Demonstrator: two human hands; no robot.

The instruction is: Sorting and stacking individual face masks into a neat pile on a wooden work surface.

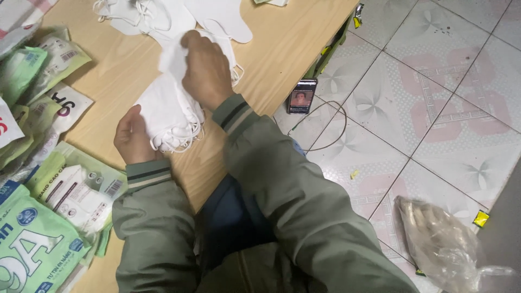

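- Green jacket sleeves (282, 206) fill the near view, reaching over the wooden table (282, 49).
- Left hand (133, 138) curls around the near end of a stack of white face masks (165, 111), gripping it.
- Right hand (206, 68) presses down on the stack's far end, fingers closed over it.
- Stack lies mid-table; loose masks (163, 16) sit by the far edge.
- Green mask packets (51, 190) crowd the left edge.
- On the tiled floor (434, 108) beside the table's right edge lies a phone (302, 96).

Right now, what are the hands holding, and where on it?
A stack of white face masks. The left hand grips its near left edge; the right hand presses on top at the far end.
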